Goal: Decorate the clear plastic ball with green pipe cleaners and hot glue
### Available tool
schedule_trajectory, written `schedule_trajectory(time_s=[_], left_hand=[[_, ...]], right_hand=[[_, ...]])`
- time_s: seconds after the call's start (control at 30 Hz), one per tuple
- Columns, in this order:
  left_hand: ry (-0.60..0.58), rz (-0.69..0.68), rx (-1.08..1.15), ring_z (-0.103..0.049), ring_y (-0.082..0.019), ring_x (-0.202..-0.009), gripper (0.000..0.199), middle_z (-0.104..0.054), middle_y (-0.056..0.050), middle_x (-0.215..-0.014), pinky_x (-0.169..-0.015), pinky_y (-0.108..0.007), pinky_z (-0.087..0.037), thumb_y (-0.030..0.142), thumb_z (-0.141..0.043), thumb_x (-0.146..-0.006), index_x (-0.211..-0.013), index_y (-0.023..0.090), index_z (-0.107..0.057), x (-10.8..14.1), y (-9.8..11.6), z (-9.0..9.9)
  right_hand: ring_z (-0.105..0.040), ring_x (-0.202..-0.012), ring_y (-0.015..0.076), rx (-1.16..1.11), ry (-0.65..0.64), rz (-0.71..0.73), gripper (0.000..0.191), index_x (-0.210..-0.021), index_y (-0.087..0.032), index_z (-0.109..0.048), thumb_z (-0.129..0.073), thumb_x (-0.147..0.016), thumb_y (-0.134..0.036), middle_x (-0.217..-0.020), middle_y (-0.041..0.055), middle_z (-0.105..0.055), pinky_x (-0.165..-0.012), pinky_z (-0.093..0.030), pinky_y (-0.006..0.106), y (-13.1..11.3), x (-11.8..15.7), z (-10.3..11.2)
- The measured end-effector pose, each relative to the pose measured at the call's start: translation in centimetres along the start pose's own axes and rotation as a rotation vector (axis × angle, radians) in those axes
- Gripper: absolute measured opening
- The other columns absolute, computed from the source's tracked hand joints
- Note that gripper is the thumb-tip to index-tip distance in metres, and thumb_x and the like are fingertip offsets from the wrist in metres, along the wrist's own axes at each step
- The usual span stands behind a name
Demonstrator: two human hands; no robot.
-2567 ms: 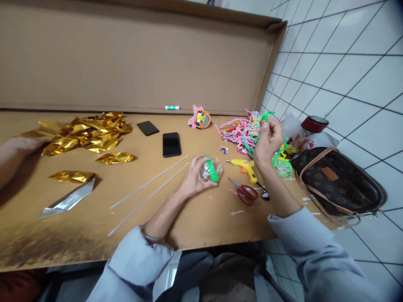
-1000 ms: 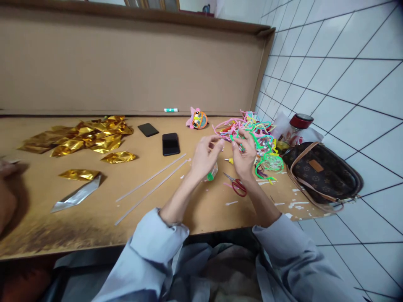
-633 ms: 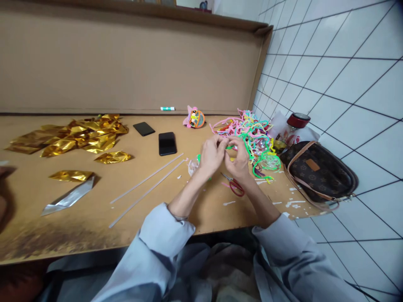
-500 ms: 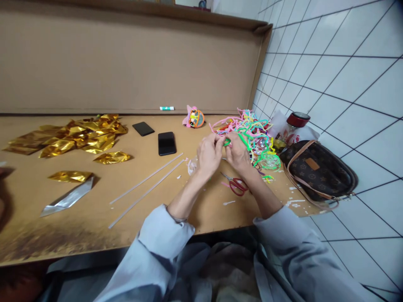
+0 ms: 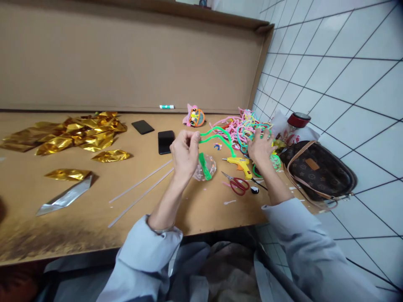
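Observation:
Between the thumb and fingers of my left hand (image 5: 185,152) I pinch a bright green pipe cleaner (image 5: 223,131), which bends rightward in two long strands. My right hand (image 5: 261,147) has its fingers spread over the right side of a tangled pile of coloured pipe cleaners (image 5: 234,128). Below the green strands sits a clear faceted ball (image 5: 210,161) with a green band across it. Right of the ball lie a yellow glue gun (image 5: 241,163) and red-handled scissors (image 5: 238,186). A tiny rainbow piece (image 5: 217,146) rests under the strands.
Two phones (image 5: 142,127) and two thin white sticks (image 5: 138,199) lie left of my hands. Gold foil pieces (image 5: 75,136) spread farther left. A decorated ball (image 5: 195,116) stands at the back. A brown handbag (image 5: 321,170) and a red-lidded jar (image 5: 297,126) stand at right.
My hands have moved apart. The left went leftward with the green pipe cleaner; the right let go and moved right, opening over the pile. The glue gun and clear ball are now uncovered.

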State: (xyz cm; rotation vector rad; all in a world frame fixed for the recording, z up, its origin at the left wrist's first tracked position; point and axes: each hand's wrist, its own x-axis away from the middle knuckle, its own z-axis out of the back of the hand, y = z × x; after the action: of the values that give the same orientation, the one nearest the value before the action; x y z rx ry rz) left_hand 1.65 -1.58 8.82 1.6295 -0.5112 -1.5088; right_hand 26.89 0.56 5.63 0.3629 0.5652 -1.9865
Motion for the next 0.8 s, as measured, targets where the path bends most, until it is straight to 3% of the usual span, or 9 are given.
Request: schedule_trajectory(time_s=[0.13,0.23,0.4,0.5,0.57,0.67,0.8], left_hand=[[-0.034,0.049,0.052,-0.054,-0.012,-0.057,0.024,-0.063,-0.001,-0.064,-0.055,-0.023,-0.041,0.035,-0.06,-0.091,-0.074,0.017,-0.061,0.9,-0.1,0.4],[-0.036,0.083,0.084,-0.054,-0.011,-0.057,0.026,-0.066,-0.002,-0.068,-0.055,-0.023,-0.042,0.039,-0.062,-0.089,-0.074,0.017,-0.06,1.6,0.0,0.8],[-0.053,0.161,0.132,-0.054,-0.01,-0.055,0.033,-0.065,0.0,-0.065,-0.053,-0.022,-0.043,0.047,-0.066,-0.086,-0.073,0.018,-0.059,3.3,0.3,1.4],[-0.056,0.194,0.155,-0.055,-0.01,-0.054,0.034,-0.064,0.0,-0.063,-0.053,-0.021,-0.043,0.048,-0.068,-0.085,-0.073,0.018,-0.06,4.9,0.5,2.1],[-0.035,0.223,0.154,-0.055,-0.01,-0.054,0.032,-0.065,0.001,-0.064,-0.054,-0.021,-0.044,0.047,-0.069,-0.085,-0.073,0.017,-0.061,6.2,0.6,2.8],[-0.041,0.268,0.164,-0.053,-0.009,-0.052,0.032,-0.062,0.002,-0.061,-0.052,-0.021,-0.043,0.045,-0.07,-0.083,-0.072,0.017,-0.06,7.9,0.6,3.7],[-0.045,0.343,0.152,-0.05,-0.009,-0.05,0.031,-0.06,0.003,-0.058,-0.05,-0.02,-0.04,0.044,-0.071,-0.082,-0.072,0.017,-0.061,9.5,0.1,4.0]], right_hand=[[-0.044,-0.127,0.0385,0.049,0.081,0.154,0.038,-0.121,-0.009,-0.063,-0.041,-0.094,-0.025,-0.129,0.024,-0.06,-0.101,-0.035,0.057,-1.6,0.4,0.9],[-0.052,-0.11,0.0302,0.024,0.089,0.298,0.033,-0.106,-0.01,-0.068,-0.039,-0.092,-0.014,-0.114,0.0201,-0.065,-0.097,-0.038,0.046,-2.3,1.2,1.0],[-0.055,-0.094,0.0264,-0.053,0.088,0.404,0.032,-0.101,-0.015,-0.07,-0.039,-0.091,-0.013,-0.1,0.0143,-0.067,-0.083,-0.043,0.038,-3.4,5.7,0.1],[-0.057,-0.091,0.0271,-0.013,0.006,0.395,0.027,-0.096,-0.017,-0.071,-0.045,-0.091,-0.014,-0.097,0.0157,-0.067,-0.077,-0.044,0.037,-2.8,8.5,-0.6],[-0.06,-0.092,0.0293,0.054,-0.088,0.331,0.023,-0.099,-0.017,-0.072,-0.05,-0.091,-0.018,-0.099,0.0181,-0.067,-0.076,-0.045,0.039,-1.7,9.6,-0.8],[-0.062,-0.099,0.0308,0.127,-0.256,0.231,0.032,-0.12,-0.018,-0.069,-0.051,-0.094,-0.021,-0.113,0.0197,-0.066,-0.081,-0.046,0.04,0.6,9.9,-1.0],[-0.062,-0.103,0.0277,0.094,-0.336,0.233,0.045,-0.134,-0.024,-0.061,-0.042,-0.095,-0.013,-0.126,0.0148,-0.064,-0.083,-0.046,0.035,3.2,8.8,-1.5]])
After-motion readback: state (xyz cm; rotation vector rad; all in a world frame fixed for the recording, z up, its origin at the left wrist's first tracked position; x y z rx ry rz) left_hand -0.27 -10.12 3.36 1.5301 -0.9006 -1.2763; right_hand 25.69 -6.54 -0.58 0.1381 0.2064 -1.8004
